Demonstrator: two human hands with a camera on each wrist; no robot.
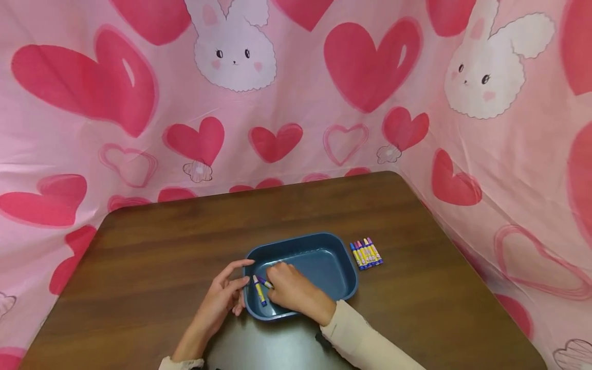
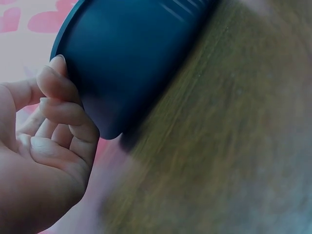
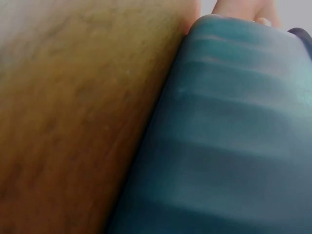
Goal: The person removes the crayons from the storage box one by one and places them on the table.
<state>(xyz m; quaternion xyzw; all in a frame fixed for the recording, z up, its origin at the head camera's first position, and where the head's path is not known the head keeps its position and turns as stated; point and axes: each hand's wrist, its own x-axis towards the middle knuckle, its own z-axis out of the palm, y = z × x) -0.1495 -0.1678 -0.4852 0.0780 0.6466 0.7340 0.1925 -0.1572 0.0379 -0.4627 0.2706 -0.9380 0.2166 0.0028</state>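
A dark blue tray (image 1: 314, 246) with rounded corners sits on the table. My left hand (image 1: 221, 293) holds its left rim, the fingertips at the edge; the left wrist view shows these fingers bent against the tray wall (image 2: 126, 58). Inside the tray, my right hand (image 1: 293, 288) has its fingers curled around a purple-tipped crayon (image 1: 264, 281), mostly hidden by the hand. Just left of that lies a yellow-wrapped crayon (image 1: 259, 291) with a pale pink tip, on the tray floor. In the right wrist view, the tray's outer wall (image 3: 209, 136) blocks most of the right hand's work.
Beside the tray's right end, several yellow-wrapped crayons (image 1: 366, 253) lie side by side in a row on the brown wooden table (image 1: 185, 246). A pink cloth (image 1: 300, 92) with hearts and rabbits hangs behind and around the table.
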